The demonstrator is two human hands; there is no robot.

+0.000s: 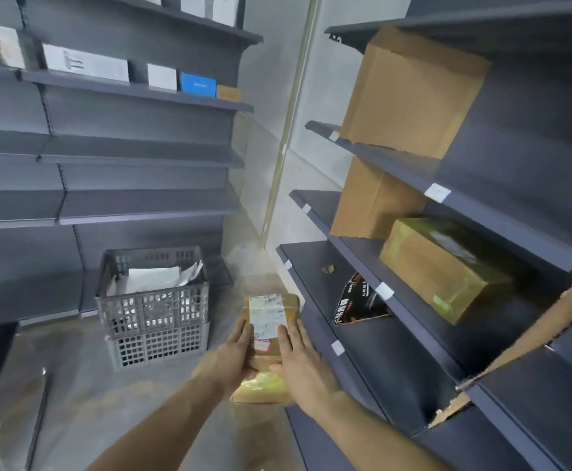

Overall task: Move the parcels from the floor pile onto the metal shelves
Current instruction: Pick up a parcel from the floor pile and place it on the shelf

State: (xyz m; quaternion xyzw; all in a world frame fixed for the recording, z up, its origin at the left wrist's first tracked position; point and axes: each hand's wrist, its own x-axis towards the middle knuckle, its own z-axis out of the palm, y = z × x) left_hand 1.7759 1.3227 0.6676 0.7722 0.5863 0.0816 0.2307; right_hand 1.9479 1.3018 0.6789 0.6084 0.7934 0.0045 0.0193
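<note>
Both hands, left hand point(235, 355) and right hand point(300, 362), clasp my taped parcel point(267, 321) mid-carry, fingers laid nearly flat; next I judge placement on the right metal shelf point(315, 266).

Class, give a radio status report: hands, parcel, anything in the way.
Left hand and right hand both grip the taped parcel. Parcel off the floor, beside the right-hand shelves, not yet shelved. Nothing in the way.
</note>
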